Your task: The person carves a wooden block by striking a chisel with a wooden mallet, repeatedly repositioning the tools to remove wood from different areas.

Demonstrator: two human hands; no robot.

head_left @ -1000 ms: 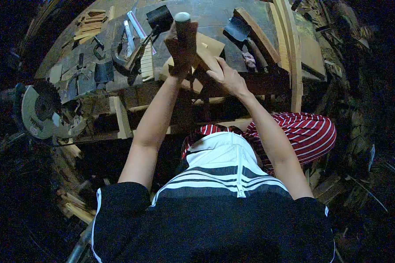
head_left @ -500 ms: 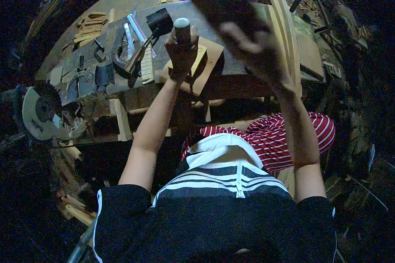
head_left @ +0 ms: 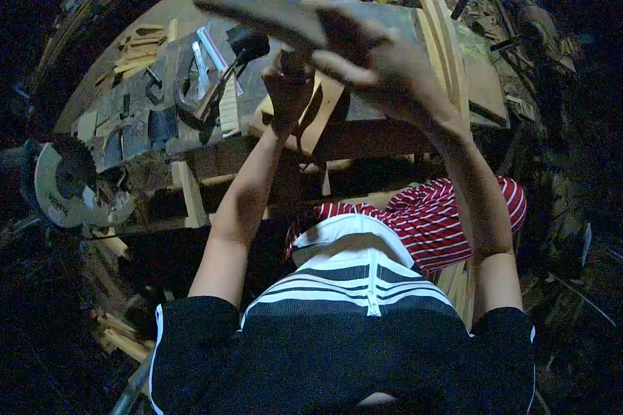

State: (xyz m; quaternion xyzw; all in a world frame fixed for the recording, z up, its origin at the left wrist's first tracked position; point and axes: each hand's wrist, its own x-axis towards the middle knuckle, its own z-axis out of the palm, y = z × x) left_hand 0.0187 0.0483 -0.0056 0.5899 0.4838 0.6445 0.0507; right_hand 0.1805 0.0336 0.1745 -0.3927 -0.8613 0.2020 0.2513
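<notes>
My left hand (head_left: 289, 86) is wrapped round the upright handle of a chisel over a pale piece of wood (head_left: 318, 117) at the bench's near edge. The chisel's blade is mostly hidden below the fist. My right hand (head_left: 384, 66), blurred by motion, grips a dark length of wood (head_left: 270, 19). That wood slants across the top of the view and overlaps the top of the chisel handle. My right thumb lies along its near side.
Left of my hands on the workbench (head_left: 374, 104) lie a clamp (head_left: 185, 93), a notched pale strip (head_left: 229, 111) and a dark block (head_left: 163, 123). A circular saw (head_left: 62, 183) sits at the far left. Long boards (head_left: 444, 55) lie on the right, and scrap wood (head_left: 142, 48) at the back.
My right hand has swung left and brought the length of wood over the chisel's handle end, which showed plainly before. My left hand has stayed nearly in place.
</notes>
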